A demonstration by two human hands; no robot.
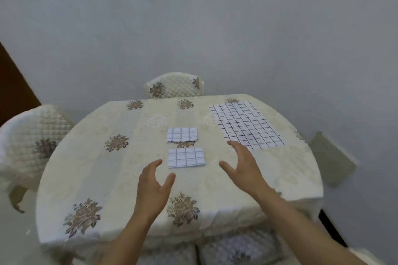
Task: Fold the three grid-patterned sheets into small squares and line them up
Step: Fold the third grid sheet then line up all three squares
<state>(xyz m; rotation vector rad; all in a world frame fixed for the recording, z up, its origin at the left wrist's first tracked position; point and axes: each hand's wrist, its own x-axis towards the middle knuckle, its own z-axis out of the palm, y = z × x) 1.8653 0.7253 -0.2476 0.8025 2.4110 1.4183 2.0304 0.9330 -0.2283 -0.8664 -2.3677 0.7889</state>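
Two folded grid-patterned squares lie mid-table, one behind the other: the far folded square [182, 134] and the near folded square [185, 157]. A third grid-patterned sheet [245, 123] lies flat and unfolded at the far right of the table. My left hand [154, 185] hovers open just left of and below the near square, fingers apart, holding nothing. My right hand [243, 168] is open too, to the right of the near square, its fingertips close to the near left corner of the unfolded sheet.
The round table [90, 168] wears a cream cloth with flower prints. A quilted chair [176, 86] stands behind it, another chair [32, 140] at the left. A cushion [331, 159] leans by the wall at the right.
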